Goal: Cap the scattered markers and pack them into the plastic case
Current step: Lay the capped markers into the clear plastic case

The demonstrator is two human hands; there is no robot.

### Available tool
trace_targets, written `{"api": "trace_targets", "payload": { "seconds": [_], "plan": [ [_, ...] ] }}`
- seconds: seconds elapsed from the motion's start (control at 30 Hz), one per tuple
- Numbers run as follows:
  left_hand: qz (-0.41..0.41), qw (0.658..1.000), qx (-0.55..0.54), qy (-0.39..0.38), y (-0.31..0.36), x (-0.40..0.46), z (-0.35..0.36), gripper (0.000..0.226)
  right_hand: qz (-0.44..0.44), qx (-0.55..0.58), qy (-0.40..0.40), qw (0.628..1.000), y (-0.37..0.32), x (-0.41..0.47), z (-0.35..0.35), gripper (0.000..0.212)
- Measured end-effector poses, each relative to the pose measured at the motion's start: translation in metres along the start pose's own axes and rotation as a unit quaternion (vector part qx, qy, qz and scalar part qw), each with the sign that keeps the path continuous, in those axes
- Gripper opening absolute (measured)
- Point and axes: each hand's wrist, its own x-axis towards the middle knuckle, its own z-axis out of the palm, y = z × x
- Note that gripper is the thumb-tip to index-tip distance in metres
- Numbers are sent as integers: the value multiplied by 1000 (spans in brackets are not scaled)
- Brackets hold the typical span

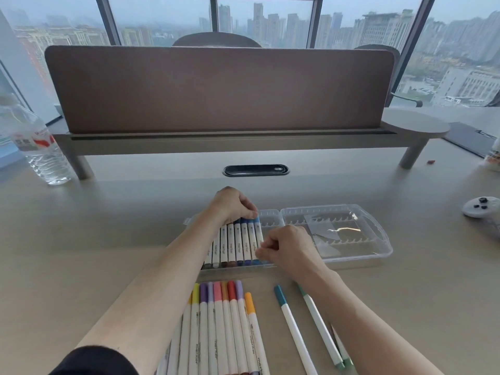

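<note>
Left hand (234,205) has its fingers curled over the far caps of the row, pinching the light-blue marker (257,240) at its top; right hand (286,249) pinches the same marker near its near end, fingertips bunched together, seating it into its slot. That marker sits rightmost in the packed row (232,246) inside the plastic case (273,220), whose lid (359,231) lies open to the right. Nearer, a bundle of capped markers (221,328) waits on the desk (81,253), with two teal markers (308,331) loose to its right. The risk: press unevenly and the marker could ride up over the slot ridge, or nudge its neighbours out of their grooves.
</note>
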Motion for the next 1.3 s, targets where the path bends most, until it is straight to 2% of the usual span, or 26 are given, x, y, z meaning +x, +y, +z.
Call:
{"api": "trace_targets", "payload": {
  "seconds": [0.1,0.2,0.3,0.43,0.53,0.63,0.83,0.9,0.97,1.1,1.3],
  "plan": [
    [14,1000,12,3,0,-2,1,9,-13,16,-6,1000,1,-1,-1,15],
    [64,997,29,8,-5,-7,1,11,-41,40,-8,998,7,-5,-7,5],
    [114,992,38,47,-9,-17,2,11,-49,77,18,996,18,-14,-13,14],
    [150,979,50,128,-6,-35,5,13,-44,99,76,991,32,-24,-19,13],
    [159,977,54,130,-3,-50,8,11,-27,106,85,990,39,-32,-27,12],
    [162,979,44,113,3,-65,10,11,-9,107,92,990,47,-42,-35,13],
    [147,985,89,14,15,-104,24,17,33,113,93,989,66,-74,-52,21],
    [146,984,97,2,21,-114,29,19,50,99,87,990,70,-83,-56,17],
    [140,984,106,-13,27,-120,33,22,81,84,61,991,73,-90,-58,14],
    [100,984,138,-43,34,-125,38,37,127,31,-23,991,69,-104,-56,30],
    [51,975,190,-105,41,-135,43,43,136,8,-32,990,58,-112,-54,26]
  ]
}}
